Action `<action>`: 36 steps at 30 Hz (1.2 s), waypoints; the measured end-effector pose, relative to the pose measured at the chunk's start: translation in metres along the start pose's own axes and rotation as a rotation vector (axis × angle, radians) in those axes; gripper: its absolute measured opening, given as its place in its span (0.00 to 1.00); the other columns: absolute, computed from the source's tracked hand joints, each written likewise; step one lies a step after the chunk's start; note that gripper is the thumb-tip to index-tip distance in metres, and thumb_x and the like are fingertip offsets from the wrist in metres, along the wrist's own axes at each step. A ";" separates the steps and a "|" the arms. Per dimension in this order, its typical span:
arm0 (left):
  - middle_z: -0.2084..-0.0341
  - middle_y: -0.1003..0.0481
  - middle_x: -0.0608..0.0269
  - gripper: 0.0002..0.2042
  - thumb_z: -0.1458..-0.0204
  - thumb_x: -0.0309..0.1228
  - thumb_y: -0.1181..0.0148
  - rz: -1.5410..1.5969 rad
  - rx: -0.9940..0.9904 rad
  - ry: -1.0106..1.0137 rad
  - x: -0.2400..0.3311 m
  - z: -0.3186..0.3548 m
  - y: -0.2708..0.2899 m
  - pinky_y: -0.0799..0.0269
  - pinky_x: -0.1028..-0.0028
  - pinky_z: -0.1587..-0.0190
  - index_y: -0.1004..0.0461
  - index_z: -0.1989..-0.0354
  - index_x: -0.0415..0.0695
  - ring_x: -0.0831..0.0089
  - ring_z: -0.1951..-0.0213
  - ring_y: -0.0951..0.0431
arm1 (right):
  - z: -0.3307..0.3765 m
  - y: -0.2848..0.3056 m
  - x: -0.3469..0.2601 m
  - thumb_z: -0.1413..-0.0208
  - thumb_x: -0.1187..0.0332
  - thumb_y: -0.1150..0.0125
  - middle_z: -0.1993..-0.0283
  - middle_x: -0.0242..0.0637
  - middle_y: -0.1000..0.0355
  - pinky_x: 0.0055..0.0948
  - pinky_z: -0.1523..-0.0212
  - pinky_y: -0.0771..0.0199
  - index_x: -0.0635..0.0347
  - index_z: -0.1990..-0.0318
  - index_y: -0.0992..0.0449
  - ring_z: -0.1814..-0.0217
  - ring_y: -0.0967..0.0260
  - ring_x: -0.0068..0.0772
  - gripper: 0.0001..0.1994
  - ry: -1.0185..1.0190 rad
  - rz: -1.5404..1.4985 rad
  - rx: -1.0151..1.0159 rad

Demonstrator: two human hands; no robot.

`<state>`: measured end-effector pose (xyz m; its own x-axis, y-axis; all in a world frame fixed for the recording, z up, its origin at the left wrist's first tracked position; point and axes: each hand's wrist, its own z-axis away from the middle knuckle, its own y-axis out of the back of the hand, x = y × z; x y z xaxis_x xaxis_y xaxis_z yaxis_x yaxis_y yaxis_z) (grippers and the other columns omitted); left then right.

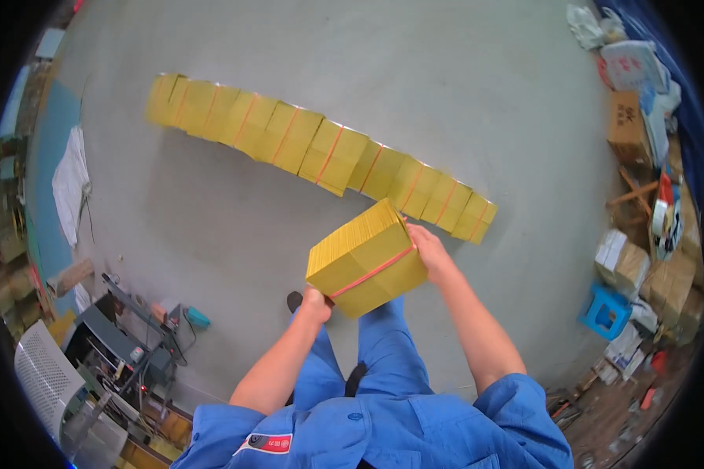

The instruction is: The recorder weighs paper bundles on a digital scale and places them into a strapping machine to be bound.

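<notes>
The bundle (368, 256) is yellow, its strap (372, 273) pinkish red

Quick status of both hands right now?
Left hand: closed, holding the lower left corner of the red-banded yellow paper bundle.
Right hand: closed, holding the same bundle's right side.
</notes>
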<state>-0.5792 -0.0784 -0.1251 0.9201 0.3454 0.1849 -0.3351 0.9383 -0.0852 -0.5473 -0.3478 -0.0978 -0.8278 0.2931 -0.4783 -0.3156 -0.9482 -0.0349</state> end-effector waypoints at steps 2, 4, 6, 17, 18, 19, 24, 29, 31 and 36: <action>0.48 0.28 0.62 0.20 0.38 0.45 0.54 0.241 -0.054 0.109 -0.014 -0.042 -0.036 0.27 0.61 0.48 0.31 0.44 0.47 0.66 0.49 0.26 | -0.064 0.035 0.004 0.37 0.57 0.52 0.44 0.40 0.29 0.30 0.41 0.36 0.62 0.44 0.28 0.41 0.33 0.32 0.21 0.059 0.187 -0.031; 0.47 0.28 0.61 0.21 0.38 0.45 0.55 0.336 -0.135 0.133 -0.019 -0.070 -0.077 0.28 0.60 0.46 0.31 0.44 0.46 0.65 0.47 0.27 | -0.117 0.057 -0.008 0.37 0.56 0.52 0.43 0.41 0.29 0.31 0.41 0.36 0.61 0.43 0.28 0.41 0.33 0.34 0.22 0.011 0.253 -0.002; 0.47 0.28 0.60 0.21 0.38 0.45 0.56 0.419 -0.209 0.123 -0.021 -0.101 -0.104 0.30 0.59 0.45 0.32 0.43 0.46 0.64 0.46 0.28 | -0.159 0.067 -0.022 0.37 0.55 0.53 0.43 0.41 0.29 0.33 0.41 0.35 0.61 0.43 0.28 0.41 0.33 0.36 0.23 -0.105 0.276 0.008; 0.37 0.38 0.52 0.30 0.37 0.55 0.68 0.524 -0.076 0.230 0.009 -0.254 -0.176 0.42 0.50 0.36 0.41 0.35 0.46 0.55 0.38 0.37 | -0.384 0.067 -0.056 0.41 0.51 0.53 0.41 0.43 0.30 0.37 0.40 0.37 0.56 0.41 0.30 0.39 0.34 0.42 0.26 -0.144 0.721 -0.100; 0.37 0.38 0.52 0.30 0.37 0.55 0.68 0.526 -0.072 0.239 0.017 -0.259 -0.184 0.42 0.50 0.36 0.41 0.35 0.46 0.55 0.38 0.37 | -0.397 0.068 -0.055 0.41 0.52 0.54 0.41 0.43 0.30 0.37 0.39 0.38 0.54 0.40 0.30 0.38 0.35 0.43 0.25 -0.026 0.764 -0.055; 0.34 0.44 0.48 0.32 0.37 0.57 0.71 0.474 -0.029 0.295 0.025 -0.261 -0.194 0.46 0.50 0.35 0.47 0.32 0.47 0.51 0.35 0.42 | -0.404 0.072 -0.054 0.41 0.52 0.54 0.41 0.43 0.30 0.37 0.38 0.38 0.52 0.40 0.30 0.37 0.36 0.44 0.25 0.095 0.807 -0.005; 0.30 0.59 0.43 0.36 0.37 0.58 0.71 0.480 -0.015 0.197 0.024 -0.249 -0.183 0.55 0.46 0.32 0.66 0.27 0.49 0.41 0.31 0.55 | -0.381 0.059 -0.030 0.42 0.56 0.51 0.34 0.42 0.37 0.37 0.36 0.40 0.52 0.40 0.31 0.33 0.41 0.44 0.24 0.310 0.793 0.023; 0.28 0.61 0.49 0.36 0.37 0.51 0.57 0.132 0.004 0.160 -0.019 -0.198 -0.124 0.46 0.47 0.35 0.67 0.27 0.56 0.45 0.30 0.53 | -0.317 0.037 -0.012 0.46 0.62 0.44 0.30 0.40 0.44 0.40 0.34 0.43 0.51 0.38 0.33 0.29 0.46 0.46 0.26 0.512 0.815 0.218; 0.28 0.58 0.53 0.35 0.37 0.47 0.54 -0.024 -0.033 0.208 -0.042 -0.154 -0.104 0.43 0.50 0.37 0.66 0.27 0.58 0.49 0.31 0.50 | -0.286 0.041 -0.006 0.48 0.66 0.42 0.30 0.43 0.45 0.43 0.33 0.44 0.50 0.38 0.33 0.29 0.48 0.47 0.27 0.632 1.235 0.272; 0.31 0.49 0.54 0.35 0.39 0.45 0.51 -0.173 0.153 0.146 -0.072 -0.130 0.023 0.42 0.56 0.37 0.60 0.27 0.54 0.56 0.33 0.45 | -0.243 -0.039 0.009 0.49 0.70 0.43 0.31 0.46 0.44 0.46 0.35 0.42 0.52 0.39 0.33 0.30 0.45 0.47 0.26 0.882 1.631 0.050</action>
<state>-0.6272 -0.0835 -0.2682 0.9820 0.1845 0.0400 -0.1873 0.9785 0.0862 -0.4293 -0.3376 -0.3140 0.1579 -0.9497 -0.2703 0.4220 -0.1826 0.8880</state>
